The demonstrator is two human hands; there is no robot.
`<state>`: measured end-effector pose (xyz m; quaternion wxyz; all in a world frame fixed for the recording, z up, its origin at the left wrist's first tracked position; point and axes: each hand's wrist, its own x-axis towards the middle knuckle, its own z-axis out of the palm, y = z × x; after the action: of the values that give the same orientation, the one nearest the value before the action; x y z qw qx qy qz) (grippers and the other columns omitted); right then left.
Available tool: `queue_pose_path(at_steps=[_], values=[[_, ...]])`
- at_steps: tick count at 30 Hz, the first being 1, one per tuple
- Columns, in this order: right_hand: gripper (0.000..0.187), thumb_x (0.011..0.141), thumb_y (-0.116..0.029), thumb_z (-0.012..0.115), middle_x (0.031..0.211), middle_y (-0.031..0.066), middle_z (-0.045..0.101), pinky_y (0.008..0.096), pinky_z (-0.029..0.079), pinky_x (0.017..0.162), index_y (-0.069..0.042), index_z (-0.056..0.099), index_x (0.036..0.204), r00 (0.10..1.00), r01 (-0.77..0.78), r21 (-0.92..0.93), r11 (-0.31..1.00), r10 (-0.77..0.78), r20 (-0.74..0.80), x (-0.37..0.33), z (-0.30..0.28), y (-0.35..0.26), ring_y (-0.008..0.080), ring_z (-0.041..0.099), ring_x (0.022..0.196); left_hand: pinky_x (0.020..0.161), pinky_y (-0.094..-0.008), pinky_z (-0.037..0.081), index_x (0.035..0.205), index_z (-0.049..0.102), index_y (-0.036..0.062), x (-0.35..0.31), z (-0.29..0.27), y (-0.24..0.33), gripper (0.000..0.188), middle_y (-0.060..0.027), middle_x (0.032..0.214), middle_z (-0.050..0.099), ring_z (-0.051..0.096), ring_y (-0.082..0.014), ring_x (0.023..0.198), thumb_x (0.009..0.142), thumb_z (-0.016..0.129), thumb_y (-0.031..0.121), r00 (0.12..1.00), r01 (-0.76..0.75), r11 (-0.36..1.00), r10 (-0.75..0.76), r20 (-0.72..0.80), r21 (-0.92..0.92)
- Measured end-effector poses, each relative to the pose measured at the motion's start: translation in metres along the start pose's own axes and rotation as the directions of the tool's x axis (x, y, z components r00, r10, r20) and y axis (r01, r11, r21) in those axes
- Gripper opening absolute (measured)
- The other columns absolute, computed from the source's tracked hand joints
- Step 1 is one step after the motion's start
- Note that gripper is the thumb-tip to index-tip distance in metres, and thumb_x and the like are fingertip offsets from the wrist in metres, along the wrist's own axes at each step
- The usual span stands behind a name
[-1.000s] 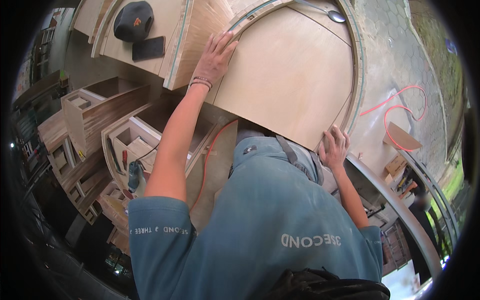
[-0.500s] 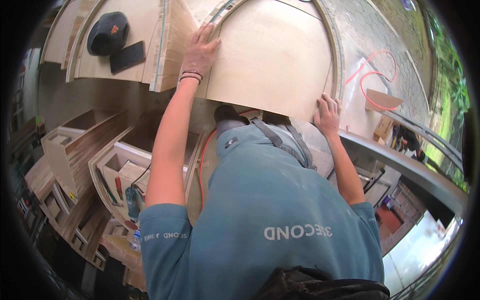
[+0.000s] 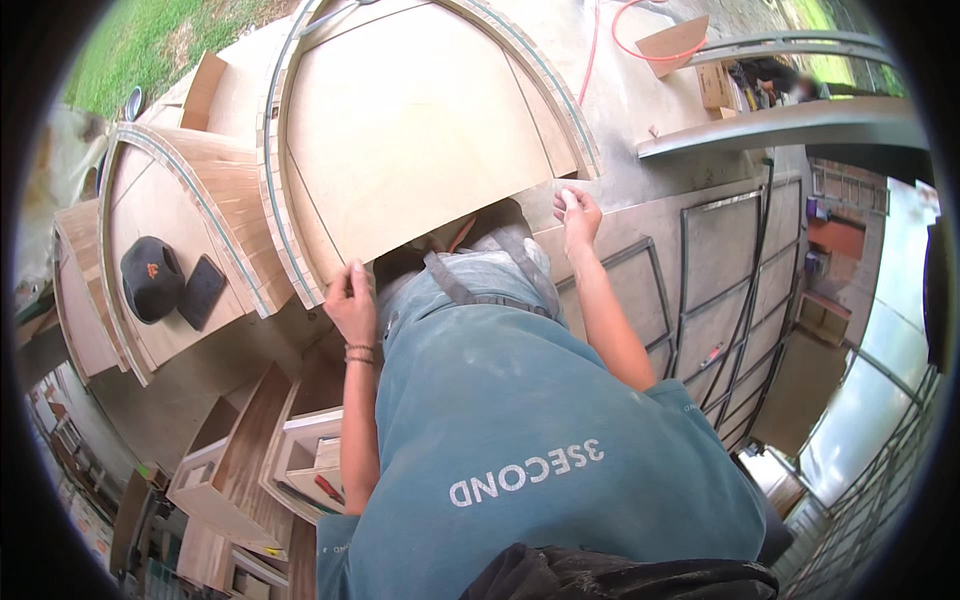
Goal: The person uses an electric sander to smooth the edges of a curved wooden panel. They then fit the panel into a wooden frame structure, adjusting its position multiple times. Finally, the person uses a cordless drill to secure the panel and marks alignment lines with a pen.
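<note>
A pale wooden panel point(image 3: 420, 120) lies in front of me inside a curved rim point(image 3: 272, 150) of layered wood with a thin green line. At the panel's near left corner, my left hand point(image 3: 350, 305) has its thumb and fingers pinched on the edge, a dark bracelet on the wrist. My right hand point(image 3: 580, 218) is beside the near right corner, with bent fingers drawn together. Whether anything small is between them, I cannot make out. Under the near edge, the front of my legs and a hanging grey strap point(image 3: 448, 278) show.
Left, another curved wooden piece point(image 3: 190, 200) carries a black cap point(image 3: 152, 278) and a dark phone point(image 3: 202, 292). Open wooden boxes point(image 3: 240, 450) stand lower left. An orange hose point(image 3: 625, 45) curls at upper right, near a metal beam point(image 3: 780, 128). Dark metal frames point(image 3: 720, 270) are at right.
My view has turned, so the panel appears further left. My left hand has come from the rim's upper left side down to the near left corner. The right hand's fingers have drawn together.
</note>
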<state>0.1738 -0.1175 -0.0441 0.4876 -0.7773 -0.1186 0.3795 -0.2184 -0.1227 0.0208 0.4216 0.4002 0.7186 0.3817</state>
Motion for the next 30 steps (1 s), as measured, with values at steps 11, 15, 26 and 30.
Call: queue_pose_path(at_steps=[11, 15, 26, 30], values=[[0.053, 0.093, -0.041, 0.065, 0.118, 0.0185, 0.068, 0.0431, 0.056, 0.085, 0.0, 0.058, 0.127, 0.907, -0.272, -0.165, 0.948, 0.309, 0.285, 0.03, 0.018, -0.029, 0.0311, 0.067, 0.108, 0.075, -0.0335, 0.057, 0.131, 0.048, -0.0033, 0.014, 0.008, -0.053, 0.063, -0.0192, 0.123, 0.057, 0.064, -0.0253, 0.105, 0.095, 0.065, 0.045, 0.794, 0.562, 0.64, -0.595, 0.124, -0.524], [0.056, 0.096, -0.044, 0.061, 0.127, 0.0198, 0.062, 0.0453, 0.051, 0.093, 0.0, 0.056, 0.131, 0.844, -0.298, -0.177, 0.938, 0.345, 0.411, 0.038, 0.006, -0.029, 0.0312, 0.062, 0.117, 0.073, -0.0335, 0.057, 0.122, 0.057, 0.0017, 0.009, 0.025, -0.065, 0.045, -0.0108, 0.114, 0.062, 0.065, -0.0235, 0.101, 0.098, 0.063, 0.039, 0.816, 0.472, 0.587, -0.574, 0.072, -0.658], [0.035, 0.096, -0.034, 0.063, 0.069, 0.0055, 0.065, 0.0286, 0.046, 0.051, -0.002, 0.069, 0.085, 0.65, 0.49, -0.6, 0.632, 0.194, 0.735, 0.051, 0.005, -0.075, 0.0149, 0.06, 0.057, 0.067, -0.031, 0.057, 0.121, 0.061, 0.0015, -0.017, 0.067, -0.061, 0.048, -0.01, 0.111, 0.068, 0.07, -0.0206, 0.09, 0.101, 0.054, 0.045, 0.797, 0.374, 0.636, -0.592, -0.116, -0.675], [0.018, 0.093, -0.018, 0.063, 0.08, 0.0081, 0.066, 0.0311, 0.05, 0.061, -0.001, 0.069, 0.095, 0.373, 0.828, -0.201, 0.523, -0.247, 0.894, 0.04, 0.036, -0.086, 0.0175, 0.063, 0.072, 0.095, -0.0385, 0.052, 0.129, 0.06, 0.0006, -0.067, 0.081, -0.066, 0.06, -0.0155, 0.123, 0.067, 0.066, -0.0301, 0.111, 0.096, 0.056, 0.05, 0.915, 0.398, 0.917, -0.395, -0.082, 0.03]])
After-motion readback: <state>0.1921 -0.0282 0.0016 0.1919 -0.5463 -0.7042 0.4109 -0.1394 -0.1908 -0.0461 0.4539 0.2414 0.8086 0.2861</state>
